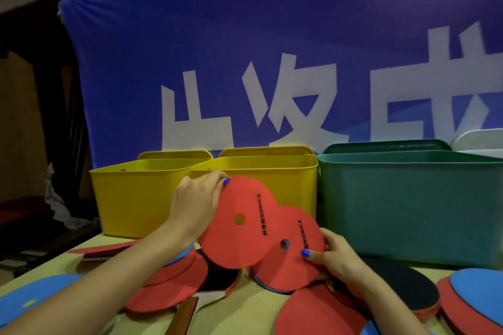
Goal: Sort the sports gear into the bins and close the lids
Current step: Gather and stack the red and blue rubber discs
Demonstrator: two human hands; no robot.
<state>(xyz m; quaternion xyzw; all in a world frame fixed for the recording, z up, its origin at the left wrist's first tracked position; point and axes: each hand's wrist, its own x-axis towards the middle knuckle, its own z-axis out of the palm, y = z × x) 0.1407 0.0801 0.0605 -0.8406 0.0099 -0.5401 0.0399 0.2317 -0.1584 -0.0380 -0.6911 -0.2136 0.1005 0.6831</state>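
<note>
Both hands grip red discs: left hand (194, 205) pinches the upper red disc (239, 221) at its left rim, fingers curled over the edge; right hand (333, 255) holds the lower red disc (288, 255) at its right rim, thumb on the face, apparently with a blue disc stacked under it. Discs overlap, raised in front of the middle yellow bin (285, 179), above the cluttered table (245, 302). Both are flat, thin, round, each with a small centre hole and black lettering; look like flexible foam or rubber. Step looks like dropping discs into a bin. Advice: lift clear of the rim, tilt edge-first, let go inside so they lie flat and don't block the lid. Bins are all open: left yellow bin (122, 196), green bin (408, 207); lids stand behind. More discs and paddles left on the table, so sorting seems early.
</note>
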